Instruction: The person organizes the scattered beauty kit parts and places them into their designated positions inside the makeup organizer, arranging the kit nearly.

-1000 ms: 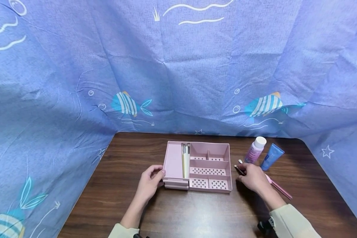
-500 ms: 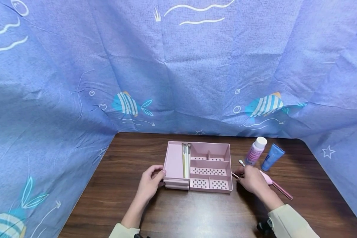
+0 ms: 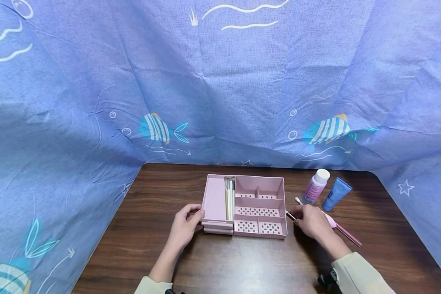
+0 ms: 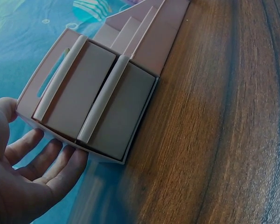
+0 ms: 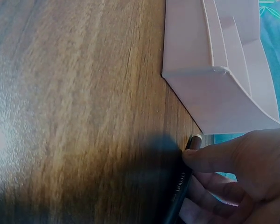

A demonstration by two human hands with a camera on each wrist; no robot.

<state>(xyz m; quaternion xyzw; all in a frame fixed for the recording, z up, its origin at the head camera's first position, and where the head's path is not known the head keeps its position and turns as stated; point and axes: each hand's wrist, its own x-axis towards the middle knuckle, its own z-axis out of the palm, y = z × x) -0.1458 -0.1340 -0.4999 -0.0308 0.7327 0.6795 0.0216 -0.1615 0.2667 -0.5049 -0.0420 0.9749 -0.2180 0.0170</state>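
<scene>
A pink desk organizer point(image 3: 270, 237) stands mid-table, with two small drawers at its front left and several slim brushes point(image 3: 229, 198) lying in its top tray. My left hand point(image 3: 185, 226) holds the organizer's front left corner. In the left wrist view its thumb is at the upper edge, and its fingers touch the side wall. My right hand point(image 3: 311, 220) pinches a slim black pen-like stick point(image 5: 178, 191) with pale lettering and a light tip. That tip is close to the organizer's right wall, low over the table; whether they touch I cannot tell.
Behind my right hand stand a pink bottle point(image 3: 314, 190) with a white cap and a blue tube point(image 3: 337, 194). A white-tipped stick point(image 3: 298, 200) shows partly beside the hand. To its right lies a pink-handled item point(image 3: 347, 234). A fish-patterned blue cloth point(image 3: 224, 102) hangs behind the table.
My right hand has shifted slightly left, bringing the black stick's tip up near the organizer's right wall. My left hand has kept its place on the corner.
</scene>
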